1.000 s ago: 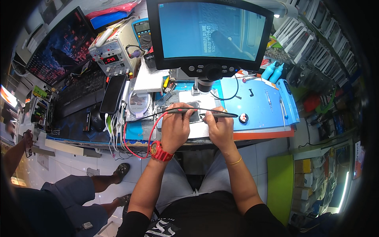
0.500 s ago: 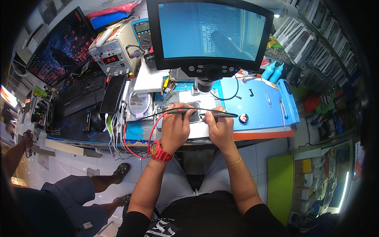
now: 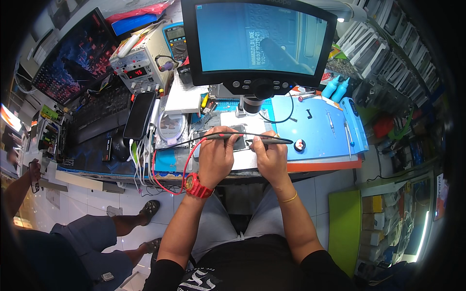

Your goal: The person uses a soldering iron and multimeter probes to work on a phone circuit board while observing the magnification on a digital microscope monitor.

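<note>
Side by side over the front edge of the work mat, both my hands are closed in a pinch. My left hand grips a red-and-black test probe with a red lead. In my right hand is a black test probe whose black lead arches over to the left. Between and behind my fingers lies an opened phone, partly covered by my left hand. The probe tips are too small to make out. Above the phone stands a microscope lens, and its screen shows a magnified board with a dark probe shape.
A bench power supply and a multimeter stand back left, near a dark phone. On the blue mat sit a small round container, tweezers and squeeze bottles. Another person's legs are at left.
The red digits on the power supply's display look different. Both hands and the probes have stayed in place.
</note>
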Motion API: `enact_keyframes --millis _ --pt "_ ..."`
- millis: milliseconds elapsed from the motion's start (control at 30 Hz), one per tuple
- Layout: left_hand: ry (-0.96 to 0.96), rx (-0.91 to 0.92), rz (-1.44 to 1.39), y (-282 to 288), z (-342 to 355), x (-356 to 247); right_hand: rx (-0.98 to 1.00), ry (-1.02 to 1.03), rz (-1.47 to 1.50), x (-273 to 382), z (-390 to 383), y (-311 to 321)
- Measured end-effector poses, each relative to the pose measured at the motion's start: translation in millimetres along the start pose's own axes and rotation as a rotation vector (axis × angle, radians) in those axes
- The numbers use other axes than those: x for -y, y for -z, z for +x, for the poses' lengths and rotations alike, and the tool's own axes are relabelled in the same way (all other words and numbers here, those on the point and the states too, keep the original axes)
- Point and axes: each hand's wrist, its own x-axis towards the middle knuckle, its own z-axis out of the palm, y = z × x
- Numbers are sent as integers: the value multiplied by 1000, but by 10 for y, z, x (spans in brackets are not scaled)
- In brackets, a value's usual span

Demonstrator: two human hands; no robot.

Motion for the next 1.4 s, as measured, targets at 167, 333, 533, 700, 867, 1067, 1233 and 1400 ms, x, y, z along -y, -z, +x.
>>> enact_keyframes --millis 167,333,533,700,867,1067,1233,1400 --pt "38 11 -27 -2 -7 -6 -4 17 -10 11 8 7" --pt "57 13 -47 -10 -5 -9 -28 9 30 26 -12 20" --pt "72 -12 -78 56 -10 -61 -125 131 -5 84 -5 -33" --pt "-57 -70 -52 107 30 -133 -133 121 -22 79 -2 2" --pt "-2 -63 -67 156 -20 -144 -144 134 -39 111 5 -6" --pt "26 -89 -131 273 -151 -192 -173 206 -51 120 12 -16" --pt "214 -53 -370 550 -495 -374 -150 419 -184 158 0 30" --pt "325 -60 -605 943 -951 -468 172 556 -388 917 -312 354"
